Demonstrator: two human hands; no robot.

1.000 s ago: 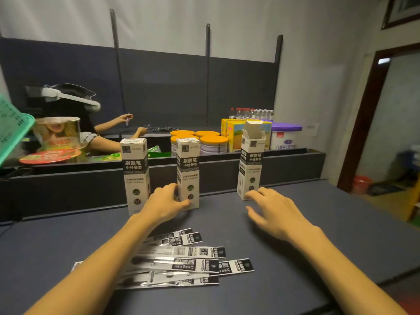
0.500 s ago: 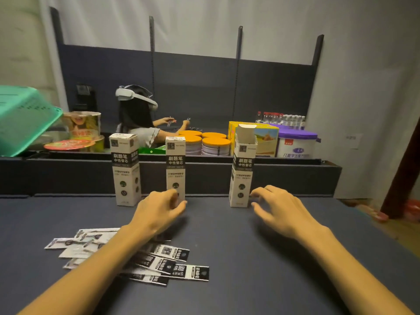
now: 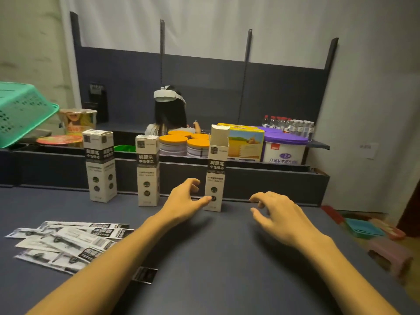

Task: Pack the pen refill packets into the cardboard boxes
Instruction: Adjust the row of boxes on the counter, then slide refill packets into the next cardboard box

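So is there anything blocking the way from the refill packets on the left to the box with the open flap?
The left hand and forearm lie across that path, thumb at the open box. The packets lie left of them.

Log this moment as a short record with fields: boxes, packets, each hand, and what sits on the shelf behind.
boxes: three upright on the table; left box and middle box closed, right box with top flap open
packets: loose pile on the table's near left, none in a hand
left hand: beside the right box, thumb at its lower front, fingers loosely curled
right hand: above the table right of that box, holding nothing
shelf: orange-lidded cans, purple-lidded tub, green basket
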